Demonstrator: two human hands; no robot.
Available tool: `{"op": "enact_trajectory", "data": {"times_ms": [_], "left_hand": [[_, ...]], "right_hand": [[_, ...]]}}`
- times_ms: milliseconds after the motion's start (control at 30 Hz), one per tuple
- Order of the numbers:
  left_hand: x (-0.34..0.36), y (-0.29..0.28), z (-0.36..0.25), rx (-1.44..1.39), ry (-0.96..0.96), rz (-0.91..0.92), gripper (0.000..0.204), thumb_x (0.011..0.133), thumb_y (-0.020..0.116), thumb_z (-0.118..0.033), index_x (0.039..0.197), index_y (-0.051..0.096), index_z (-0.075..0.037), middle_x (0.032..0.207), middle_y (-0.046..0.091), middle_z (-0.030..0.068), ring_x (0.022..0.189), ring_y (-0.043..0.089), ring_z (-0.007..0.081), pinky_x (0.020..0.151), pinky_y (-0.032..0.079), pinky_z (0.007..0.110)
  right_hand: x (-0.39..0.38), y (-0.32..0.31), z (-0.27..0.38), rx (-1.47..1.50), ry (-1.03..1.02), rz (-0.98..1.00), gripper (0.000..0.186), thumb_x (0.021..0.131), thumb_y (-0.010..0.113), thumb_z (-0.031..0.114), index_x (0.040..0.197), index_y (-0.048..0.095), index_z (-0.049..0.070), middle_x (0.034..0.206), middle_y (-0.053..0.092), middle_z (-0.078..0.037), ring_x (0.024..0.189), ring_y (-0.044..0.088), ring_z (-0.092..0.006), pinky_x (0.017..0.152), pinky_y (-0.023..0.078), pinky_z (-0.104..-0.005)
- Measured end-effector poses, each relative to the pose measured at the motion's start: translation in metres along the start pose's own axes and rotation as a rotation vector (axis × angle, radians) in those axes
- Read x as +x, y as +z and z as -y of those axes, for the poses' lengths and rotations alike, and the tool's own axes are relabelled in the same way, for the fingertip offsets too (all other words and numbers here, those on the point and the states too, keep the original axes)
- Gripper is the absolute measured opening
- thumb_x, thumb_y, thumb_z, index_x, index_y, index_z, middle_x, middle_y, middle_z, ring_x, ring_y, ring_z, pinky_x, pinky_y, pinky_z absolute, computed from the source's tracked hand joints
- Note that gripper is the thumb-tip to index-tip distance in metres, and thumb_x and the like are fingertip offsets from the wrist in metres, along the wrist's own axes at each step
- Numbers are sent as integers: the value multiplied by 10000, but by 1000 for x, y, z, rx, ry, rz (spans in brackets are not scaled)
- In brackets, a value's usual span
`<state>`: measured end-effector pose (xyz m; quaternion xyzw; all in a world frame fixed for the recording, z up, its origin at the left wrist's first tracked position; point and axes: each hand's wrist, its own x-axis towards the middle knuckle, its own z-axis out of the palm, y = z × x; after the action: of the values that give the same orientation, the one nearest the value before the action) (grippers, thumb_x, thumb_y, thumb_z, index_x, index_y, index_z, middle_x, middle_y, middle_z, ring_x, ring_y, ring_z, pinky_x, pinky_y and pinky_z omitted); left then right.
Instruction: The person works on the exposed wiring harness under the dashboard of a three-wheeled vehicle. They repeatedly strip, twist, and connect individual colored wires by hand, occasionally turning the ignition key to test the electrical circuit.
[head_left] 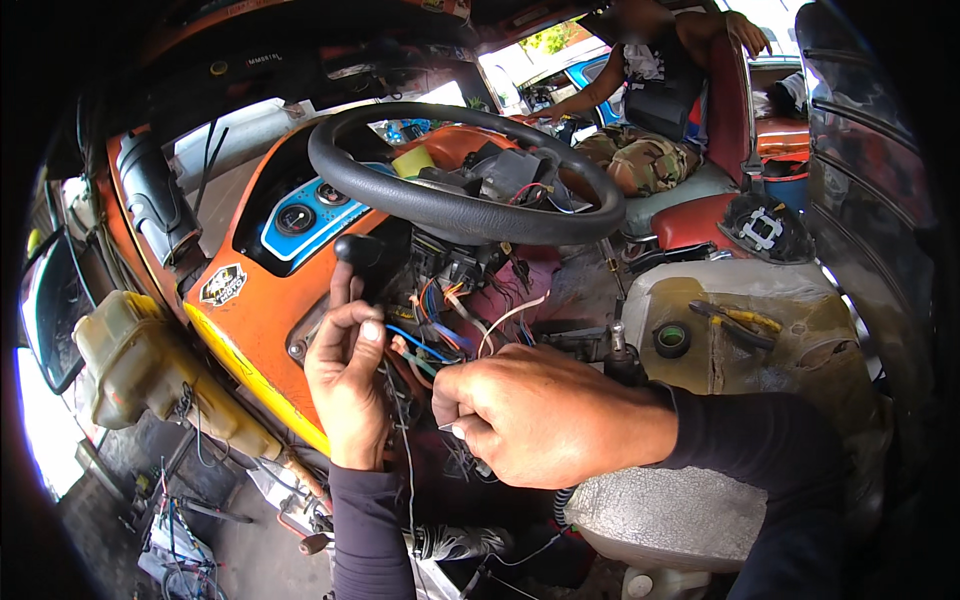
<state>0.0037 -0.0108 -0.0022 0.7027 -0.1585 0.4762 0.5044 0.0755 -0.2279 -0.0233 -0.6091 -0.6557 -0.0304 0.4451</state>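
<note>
My left hand [348, 385] is raised in front of the orange dashboard, thumb and forefinger pinched at the end of a blue wire [418, 343]. My right hand [560, 415] is closed beside it, palm down, its fingertips curled in. A thin edge shows at those fingertips, but what they hold is too small to make out. A green wire [418, 363] runs up to its knuckles. Above both hands, a loose bundle of coloured wires [440, 305] hangs from the open steering column, under the black steering wheel [465, 215]. A thin grey wire [405, 450] dangles beside my left wrist.
Yellow-handled pliers [738, 325] and a roll of black tape [672, 340] lie on the worn cover at right. Behind them sits a red seat [693, 222] with a dark cap. Another person [650, 90] sits at the far side. A yellowed plastic tank [150, 365] stands at left.
</note>
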Motion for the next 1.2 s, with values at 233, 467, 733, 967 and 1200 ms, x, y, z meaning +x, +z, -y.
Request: {"op": "enact_trajectory", "data": {"times_ms": [233,467,733,967,1200], "left_hand": [[4,9,3,4,36,18,114,961,657,64,1034,711,-5,1664,402,219,1538,387,325,1246,300,436],[1,9,-2,-28,35,51,102,977,657,50,1035,706,-20,1697,343,218,1561,351,309,1249,298,422],[8,11,0,-60,0,52,121,984,644,63,1064,704,-6,1700,301,267,1569,341,283,1227,306,363],[4,6,1,-98,-26,17,133,982,650,63,1082,709,-2,1701,319,232,1559,358,301,1239,311,384],[-17,-6,7,-59,-58,-62,88,1010,661,-15,1082,711,-25,1656,423,170,1413,535,270,1097,485,364]], "right_hand": [[0,-3,-3,2,11,-11,137,915,583,55,1007,667,-2,835,731,-177,833,737,-354,753,552,-456],[1,-10,7,87,135,30,145,878,621,45,973,701,-31,927,728,-250,951,728,-416,831,560,-491],[2,-10,8,124,162,14,128,913,631,55,993,694,-21,867,739,-210,833,750,-353,745,562,-461],[2,-9,7,125,147,25,114,942,630,41,1018,679,-29,832,739,-153,760,719,-245,715,556,-387],[4,-14,16,183,241,71,106,937,638,45,997,681,-31,813,746,-155,759,743,-252,711,560,-393]]}}
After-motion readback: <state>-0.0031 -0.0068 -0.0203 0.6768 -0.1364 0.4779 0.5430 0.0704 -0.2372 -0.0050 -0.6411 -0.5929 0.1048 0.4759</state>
